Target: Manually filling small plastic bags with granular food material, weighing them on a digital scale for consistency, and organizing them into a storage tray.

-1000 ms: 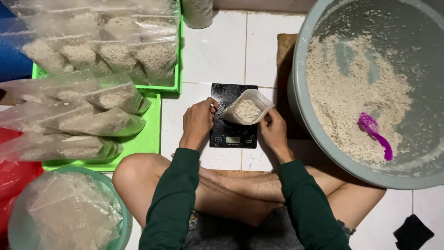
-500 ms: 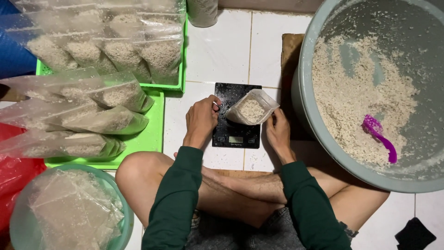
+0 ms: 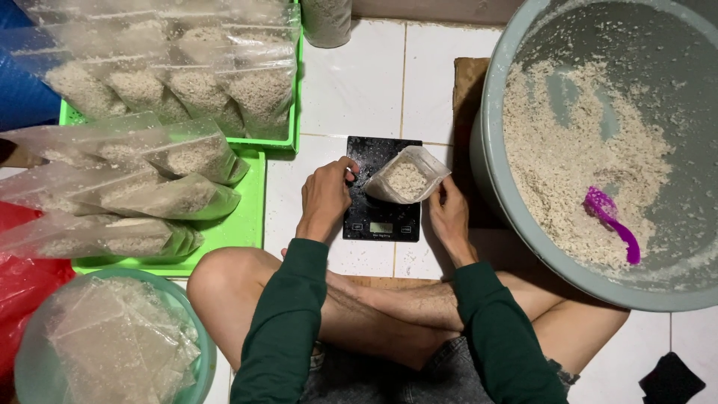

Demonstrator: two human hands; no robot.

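Observation:
A clear plastic bag partly filled with pale rice stands open on a black kitchen scale on the white tiled floor. My left hand rests at the bag's left side, fingertips on its rim. My right hand holds the bag's right edge. Both arms wear dark green sleeves, and my crossed bare legs lie below the scale.
A big grey basin of rice with a purple scoop sits at the right. Green trays at the left carry several filled bags. A teal bowl holds empty bags; a red bag lies at far left.
Both hands and the bag stay at the scale; the view has shifted slightly. No clear movement of the bag.

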